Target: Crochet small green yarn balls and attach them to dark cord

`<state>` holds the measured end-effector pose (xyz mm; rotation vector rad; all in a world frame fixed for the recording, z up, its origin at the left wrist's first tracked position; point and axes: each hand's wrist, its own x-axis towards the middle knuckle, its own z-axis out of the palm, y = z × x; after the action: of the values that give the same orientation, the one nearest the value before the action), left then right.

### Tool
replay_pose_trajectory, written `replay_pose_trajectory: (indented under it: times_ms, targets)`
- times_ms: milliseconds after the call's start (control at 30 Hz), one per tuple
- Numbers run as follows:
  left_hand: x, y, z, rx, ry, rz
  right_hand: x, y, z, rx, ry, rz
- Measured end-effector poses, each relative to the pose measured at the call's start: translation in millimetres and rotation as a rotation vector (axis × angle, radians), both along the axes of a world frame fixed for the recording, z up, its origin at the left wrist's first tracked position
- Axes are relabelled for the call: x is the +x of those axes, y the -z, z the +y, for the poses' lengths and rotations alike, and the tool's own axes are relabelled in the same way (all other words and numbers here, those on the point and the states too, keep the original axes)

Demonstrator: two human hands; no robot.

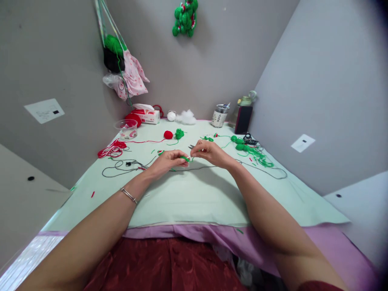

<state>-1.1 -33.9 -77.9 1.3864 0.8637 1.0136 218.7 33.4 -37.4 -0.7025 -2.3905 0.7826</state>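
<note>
Above the middle of the table, my left hand [169, 161] is closed on a small green crocheted piece [184, 159], pinched between thumb and fingers. My right hand [209, 152] grips a thin pale crochet hook [188, 157], its end at the green piece; most of the shaft is covered by my fingers. Dark pointed tips [190, 146] show just beyond my right fingers, and I cannot tell whether they are held or lie behind. A small green and red knitted bit [160, 152] rests beyond my left hand.
Dark cord [115, 174] loops across the table. Red yarn [112, 148] and a clear tub [126, 130] are at left. A red ball [168, 135] and green yarn [179, 133] lie ahead. Green balls [239, 141], black scissors [250, 139] and a phone [243, 120] stand right.
</note>
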Motion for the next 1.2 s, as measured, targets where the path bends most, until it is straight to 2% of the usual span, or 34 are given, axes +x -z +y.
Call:
replay_pose_trajectory:
  times_ms: [200, 400, 467, 600, 667, 733, 867, 933, 1000, 1100, 1200]
  targets:
    - [0.9, -0.4, -0.5, -0.008, 0.003, -0.051, -6.0, 4.0, -0.9, -0.126, -0.054, 0.046]
    - [2.4, -1.4, -0.3, -0.055, -0.082, -0.062, -17.3, 10.6, -12.8, -0.198, 0.076, 0.079]
    - [3.1, -1.8, 0.0, -0.068, -0.108, -0.057, -20.7, 11.3, -19.0, -0.107, 0.056, 0.055]
    - [4.9, -2.9, -0.3, -0.080, -0.140, -0.053, -27.0, 11.7, -28.1, 0.191, 0.078, -0.042]
    - [5.4, -2.9, 0.0, -0.090, -0.138, -0.059, -29.4, 10.1, -30.5, 0.223, 0.100, -0.011]
    - [5.4, -1.9, 0.9, -0.092, -0.136, -0.070, -30.6, 5.5, -32.6, 0.116, 0.112, 0.122]
    - [4.7, 1.1, 2.9, -0.088, -0.137, -0.037, -25.9, -12.0, -33.7, -0.328, 0.072, 0.473]
    - [4.4, 1.3, 2.8, -0.074, -0.135, 0.011, -18.9, -21.5, -30.3, -0.472, 0.054, 0.559]
    - [4.2, 0.0, 1.8, -0.055, -0.141, 0.046, -9.4, -29.3, -23.5, -0.493, 0.088, 0.657]
    - [3.6, -2.7, 0.2, -0.048, -0.143, 0.051, 5.3, -36.2, -10.8, -0.400, 0.203, 0.855]
    - [2.8, -3.3, 0.1, -0.060, -0.141, 0.015, 13.4, -35.2, -1.7, -0.328, 0.290, 0.876]
